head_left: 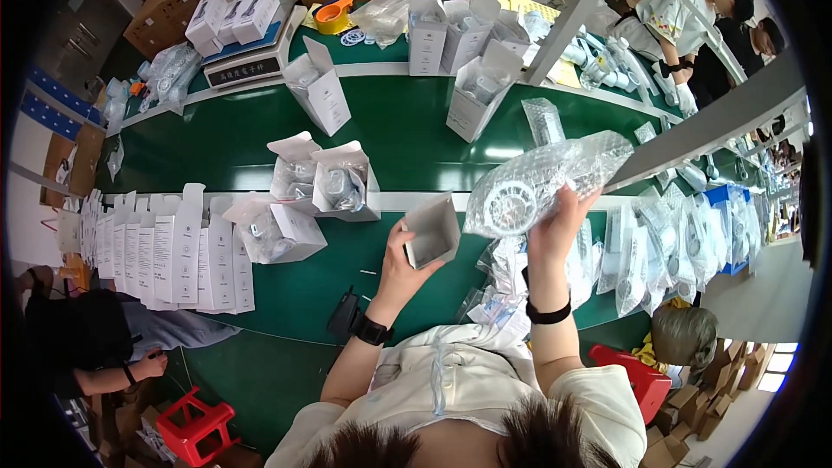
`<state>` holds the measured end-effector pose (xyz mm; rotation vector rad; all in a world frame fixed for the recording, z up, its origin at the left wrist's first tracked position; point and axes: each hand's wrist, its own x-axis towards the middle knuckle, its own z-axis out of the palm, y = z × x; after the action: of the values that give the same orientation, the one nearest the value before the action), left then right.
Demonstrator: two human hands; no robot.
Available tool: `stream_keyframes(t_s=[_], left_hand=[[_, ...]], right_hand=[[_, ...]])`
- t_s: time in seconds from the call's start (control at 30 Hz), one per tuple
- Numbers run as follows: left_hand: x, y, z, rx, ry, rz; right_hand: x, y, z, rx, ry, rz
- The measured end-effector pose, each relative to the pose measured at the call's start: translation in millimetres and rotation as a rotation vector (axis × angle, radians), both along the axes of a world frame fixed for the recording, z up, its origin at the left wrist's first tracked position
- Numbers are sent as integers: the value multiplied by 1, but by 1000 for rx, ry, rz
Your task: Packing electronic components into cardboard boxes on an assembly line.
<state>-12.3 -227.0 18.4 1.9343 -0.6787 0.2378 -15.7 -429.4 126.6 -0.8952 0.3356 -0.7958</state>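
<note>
Over the big green table (312, 290), my right hand (555, 218) gripped a puffy bubble bag (568, 165). Just left, my left hand (400, 256) held a smaller white box (433, 232), its top open. I was probably packing; next seemed to need lining them up.

The white box (432, 232), tilted, open end up, is in the left fingers (399, 243); just right, the clear bubble bag (568, 166) slants in the right fingers (567, 201), a round white part (510, 206) showing through.
</note>
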Motion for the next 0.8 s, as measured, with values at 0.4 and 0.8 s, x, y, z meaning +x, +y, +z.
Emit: stream_keyframes(t_s=[0.4,0.8], left_hand=[[-14,-18,0,-90,273,294],[-35,-13,-36,-152,256,84]], right_hand=[[1,48,-37,-1221,-38,-13],[-31,17,-21,-1580,23,585]])
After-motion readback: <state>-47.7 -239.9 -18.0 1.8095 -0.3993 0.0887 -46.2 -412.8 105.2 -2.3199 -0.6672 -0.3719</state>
